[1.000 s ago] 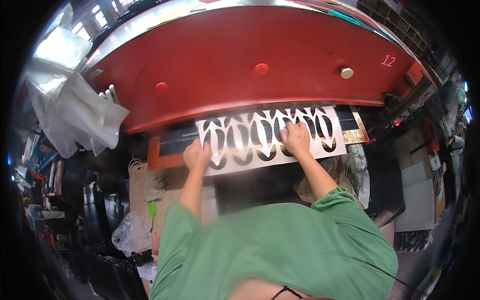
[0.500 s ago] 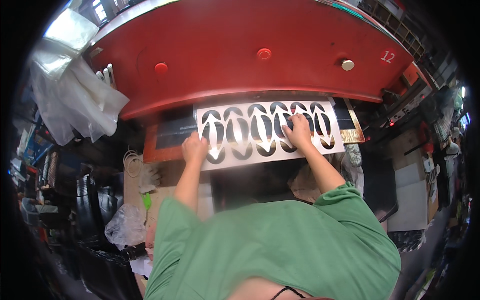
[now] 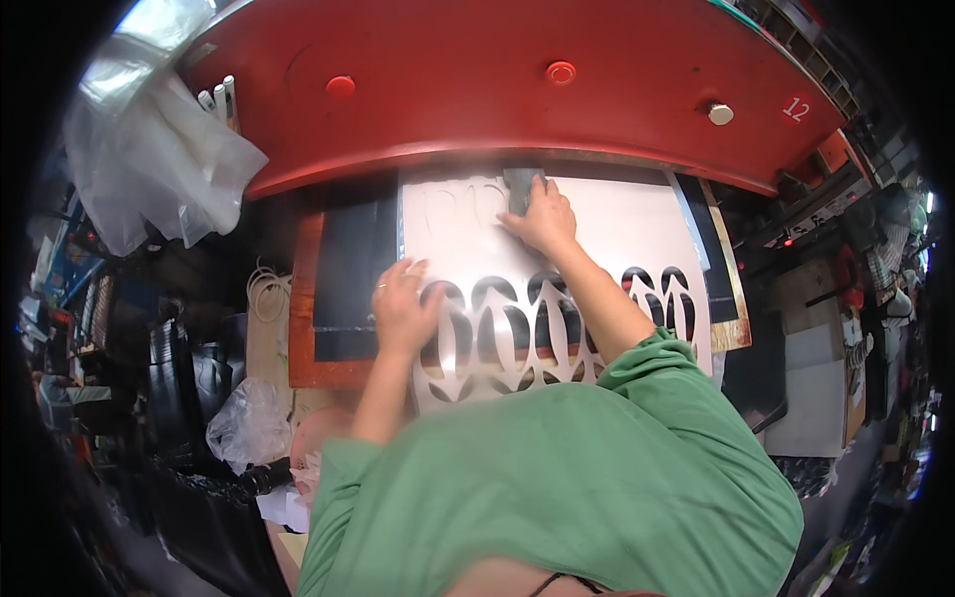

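Observation:
A large white sheet (image 3: 617, 224) lies over a dark board (image 3: 353, 269) on a red-brown base. Rows of long oval openings with pointed, arrow-like strips cross its near half. In its far left part are faint curved outlines. My left hand (image 3: 403, 303) is on the sheet's left edge, fingers apart and holding nothing. Farther in, near the red machine's lower edge, my right hand (image 3: 547, 216) grips a dark grey block (image 3: 519, 187) against the sheet. The block's far end sits under the machine's edge, and my fingers cover part of it.
The red machine front (image 3: 448, 80) spans the far side, with a red button (image 3: 340, 87), another round red button (image 3: 561, 74) and a metal knob (image 3: 720, 113). Clear plastic bags (image 3: 169, 169) hang at the left. A crumpled plastic bag (image 3: 249, 425) lies lower left.
The sheet has come toward me, showing its far part. My right hand has moved farther in and left, onto the grey block. My left hand has opened and shifted slightly right.

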`<action>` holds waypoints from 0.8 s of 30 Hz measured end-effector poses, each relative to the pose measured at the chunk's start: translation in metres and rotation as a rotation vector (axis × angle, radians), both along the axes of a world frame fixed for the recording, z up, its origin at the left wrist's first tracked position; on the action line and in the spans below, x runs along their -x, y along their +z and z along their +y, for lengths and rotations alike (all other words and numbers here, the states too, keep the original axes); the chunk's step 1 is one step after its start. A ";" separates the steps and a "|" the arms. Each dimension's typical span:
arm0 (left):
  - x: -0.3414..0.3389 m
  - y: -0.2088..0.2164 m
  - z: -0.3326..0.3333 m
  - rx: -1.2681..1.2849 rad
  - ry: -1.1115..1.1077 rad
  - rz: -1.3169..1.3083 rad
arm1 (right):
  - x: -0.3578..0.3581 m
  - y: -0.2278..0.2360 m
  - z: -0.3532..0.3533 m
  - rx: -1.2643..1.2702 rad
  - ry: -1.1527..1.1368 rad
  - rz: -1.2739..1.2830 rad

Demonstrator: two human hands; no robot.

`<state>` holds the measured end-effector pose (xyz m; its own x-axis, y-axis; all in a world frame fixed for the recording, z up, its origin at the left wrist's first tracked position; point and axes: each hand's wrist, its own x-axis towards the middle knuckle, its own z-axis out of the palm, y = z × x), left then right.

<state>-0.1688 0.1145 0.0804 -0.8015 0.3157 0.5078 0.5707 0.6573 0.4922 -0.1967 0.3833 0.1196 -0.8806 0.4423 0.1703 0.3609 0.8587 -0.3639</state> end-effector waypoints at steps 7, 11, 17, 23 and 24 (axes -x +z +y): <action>-0.057 -0.014 0.000 0.277 -0.092 -0.053 | -0.046 -0.009 -0.016 0.000 0.009 -0.084; -0.079 -0.019 -0.009 0.277 -0.086 -0.045 | -0.063 -0.010 0.003 0.162 0.057 0.096; -0.088 -0.020 -0.010 0.262 -0.068 -0.004 | -0.085 0.006 0.054 0.370 0.031 0.179; -0.089 -0.018 -0.010 0.265 -0.073 -0.005 | -0.101 -0.005 0.048 0.021 -0.063 -0.088; -0.089 -0.018 -0.010 0.265 -0.075 -0.004 | -0.102 -0.007 0.046 0.048 -0.074 -0.052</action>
<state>-0.0794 0.1043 0.0628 -0.7731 0.4954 0.3961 0.6206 0.7197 0.3112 -0.0947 0.4297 0.1128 -0.8524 0.5127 0.1026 0.4418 0.8112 -0.3832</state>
